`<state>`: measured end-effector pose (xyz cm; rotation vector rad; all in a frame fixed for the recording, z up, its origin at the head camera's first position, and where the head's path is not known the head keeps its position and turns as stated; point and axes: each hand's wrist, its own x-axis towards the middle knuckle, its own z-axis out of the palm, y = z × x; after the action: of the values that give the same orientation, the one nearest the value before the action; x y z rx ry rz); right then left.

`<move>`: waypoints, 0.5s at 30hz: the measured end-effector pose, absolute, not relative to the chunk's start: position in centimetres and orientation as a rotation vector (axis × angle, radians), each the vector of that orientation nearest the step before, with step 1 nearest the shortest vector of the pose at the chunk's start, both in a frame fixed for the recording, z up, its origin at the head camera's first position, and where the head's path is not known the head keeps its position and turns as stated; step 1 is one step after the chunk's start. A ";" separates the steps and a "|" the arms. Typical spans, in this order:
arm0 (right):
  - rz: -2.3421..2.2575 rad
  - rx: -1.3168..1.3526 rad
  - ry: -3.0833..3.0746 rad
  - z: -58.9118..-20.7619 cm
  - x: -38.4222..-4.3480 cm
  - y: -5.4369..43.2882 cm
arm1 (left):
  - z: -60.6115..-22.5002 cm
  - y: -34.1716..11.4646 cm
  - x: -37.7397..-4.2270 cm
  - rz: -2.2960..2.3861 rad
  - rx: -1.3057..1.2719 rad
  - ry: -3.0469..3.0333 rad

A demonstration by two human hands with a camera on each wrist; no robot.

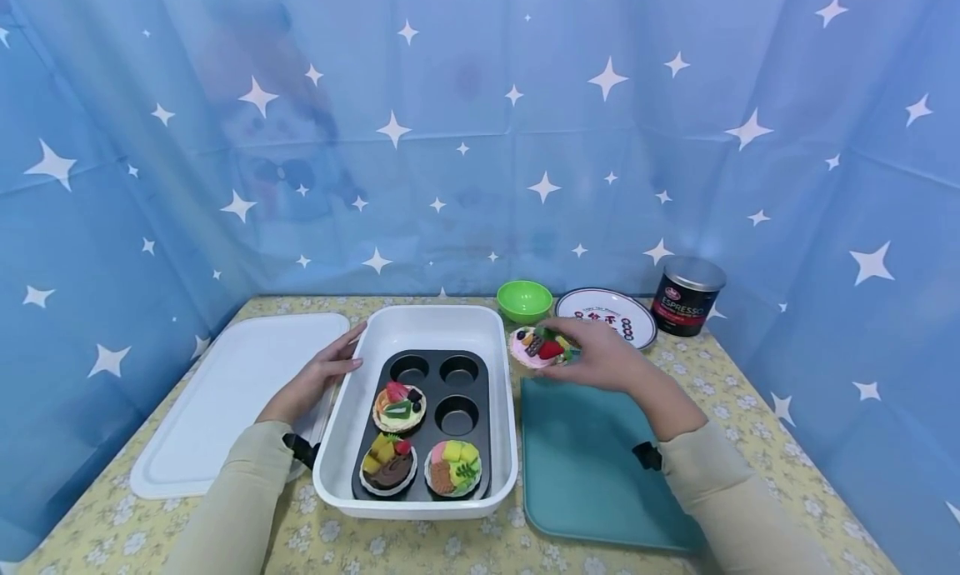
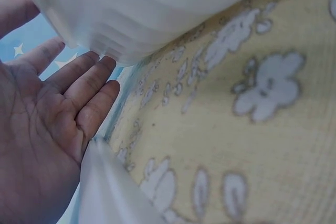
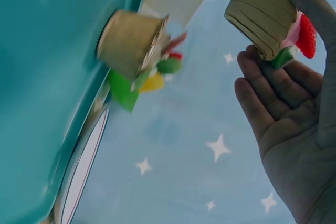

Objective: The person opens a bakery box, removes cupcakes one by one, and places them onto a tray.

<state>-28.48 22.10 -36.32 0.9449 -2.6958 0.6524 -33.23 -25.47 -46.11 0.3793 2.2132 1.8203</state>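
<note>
A deep white rectangular basin holds a black six-cup muffin tin beside a flat teal rectangular tray. Raised over the tray's far end is a pink-topped, fruit-decked tart in a tan fluted case, likely light and firm, best taken by its sides to spare the toppings. The right hand pinches it between thumb and fingertips; the left hand, fingers spread and fairly straight, touches the basin's left side.

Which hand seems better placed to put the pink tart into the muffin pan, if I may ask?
Probably the right hand: it holds the pink tart near the muffin pan, while the left hand rests against the white tub.
</note>
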 end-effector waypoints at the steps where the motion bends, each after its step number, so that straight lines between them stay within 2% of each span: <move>1: 0.647 0.933 -2.698 -36.3 -28.6 22.5 | -46.1 -25.5 -33.2 1.814 0.389 2.217; 15: 0.602 0.766 -2.710 -37.3 -30.4 28.5 | -46.2 -25.5 -33.3 1.819 0.425 2.211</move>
<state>-30.43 28.50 -37.31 0.7657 -2.7096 0.6016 -33.29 -25.54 -46.17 0.4249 2.2110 1.8191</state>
